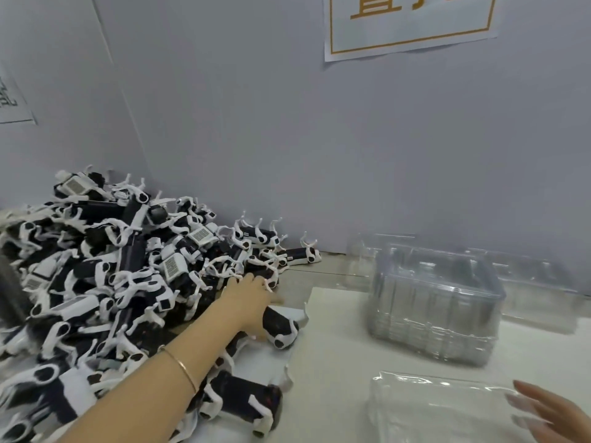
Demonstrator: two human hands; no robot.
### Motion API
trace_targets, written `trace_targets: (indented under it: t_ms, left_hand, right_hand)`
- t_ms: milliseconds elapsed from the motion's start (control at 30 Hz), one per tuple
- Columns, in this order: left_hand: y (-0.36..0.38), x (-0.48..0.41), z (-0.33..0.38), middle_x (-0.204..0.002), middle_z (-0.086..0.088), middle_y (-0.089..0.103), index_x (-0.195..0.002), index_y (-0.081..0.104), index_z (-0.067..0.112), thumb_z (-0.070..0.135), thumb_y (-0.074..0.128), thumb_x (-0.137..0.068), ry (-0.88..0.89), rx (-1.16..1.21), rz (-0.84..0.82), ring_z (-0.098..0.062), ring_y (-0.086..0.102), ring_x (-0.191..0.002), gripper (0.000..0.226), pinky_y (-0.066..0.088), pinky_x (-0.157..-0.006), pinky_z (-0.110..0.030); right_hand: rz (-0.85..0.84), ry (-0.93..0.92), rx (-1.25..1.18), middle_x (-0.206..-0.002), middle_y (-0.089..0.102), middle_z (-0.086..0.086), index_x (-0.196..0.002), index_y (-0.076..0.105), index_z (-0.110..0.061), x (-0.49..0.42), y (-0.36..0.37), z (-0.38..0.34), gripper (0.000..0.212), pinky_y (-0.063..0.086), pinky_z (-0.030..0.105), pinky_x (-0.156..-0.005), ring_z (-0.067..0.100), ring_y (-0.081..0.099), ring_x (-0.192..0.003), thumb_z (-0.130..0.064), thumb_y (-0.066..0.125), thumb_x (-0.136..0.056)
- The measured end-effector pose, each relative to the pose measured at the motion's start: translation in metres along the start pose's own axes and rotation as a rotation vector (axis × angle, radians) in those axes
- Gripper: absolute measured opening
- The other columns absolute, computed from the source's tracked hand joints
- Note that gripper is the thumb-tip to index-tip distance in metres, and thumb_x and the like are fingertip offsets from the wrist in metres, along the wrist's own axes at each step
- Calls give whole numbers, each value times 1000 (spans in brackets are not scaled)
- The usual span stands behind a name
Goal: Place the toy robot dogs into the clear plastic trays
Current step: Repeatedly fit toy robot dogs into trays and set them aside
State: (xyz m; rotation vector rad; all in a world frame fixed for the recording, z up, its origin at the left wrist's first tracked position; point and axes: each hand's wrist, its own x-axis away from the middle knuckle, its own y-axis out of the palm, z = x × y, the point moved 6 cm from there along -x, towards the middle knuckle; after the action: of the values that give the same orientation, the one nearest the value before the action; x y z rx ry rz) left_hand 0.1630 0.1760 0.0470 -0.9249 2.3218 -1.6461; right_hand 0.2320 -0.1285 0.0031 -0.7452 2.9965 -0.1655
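Note:
A big heap of black-and-white toy robot dogs (105, 276) covers the left of the table. My left hand (249, 298) reaches across to the heap's right edge and grips one dog (281, 327) from above, its black body and white head showing below my palm. Another dog (243, 401) lies near my forearm. A single clear plastic tray (441, 407) lies at the front right. My right hand (547, 414) rests with straight fingers on the tray's right end. A tall stack of clear trays (435, 302) stands behind it.
A grey wall runs close behind the table, with a paper sign (409, 24) on it. More clear trays (537, 282) lie against the wall at the right. A white sheet (339, 340) covers the table between heap and stack.

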Motion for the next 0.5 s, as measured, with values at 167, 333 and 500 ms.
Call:
trace_targets:
  t_ms: [167, 333, 500]
  left_hand:
    - [-3, 0, 1, -125, 6, 56, -128, 55, 44, 66, 65, -73, -14, 18, 129, -22, 46, -121, 61, 32, -101, -46]
    - [-43, 43, -12, -102, 12, 69, -120, 63, 36, 74, 53, -73, -155, 1263, 461, -18, 64, -102, 61, 45, -87, -33]
    - [-75, 85, 72, -122, -15, 67, -122, 67, 16, 66, 57, -78, 387, 2361, -46, -38, 69, -102, 67, 57, -79, -42]
  right_hand:
    - [-118, -132, 140, -79, 73, 0, -94, 64, -10, -20, -138, 38, 49, 51, 8, -63, -1, 69, -68, 33, 44, -81]
    - [101, -159, 98, -96, 71, -20, -110, 61, -14, -24, -181, 15, 60, 51, 10, -68, -5, 66, -86, 34, 52, -74]
    - [165, -498, -16, -101, 71, -12, -101, 69, -28, 17, -149, -63, 43, 52, 15, -73, 5, 66, -89, 5, 65, -74]
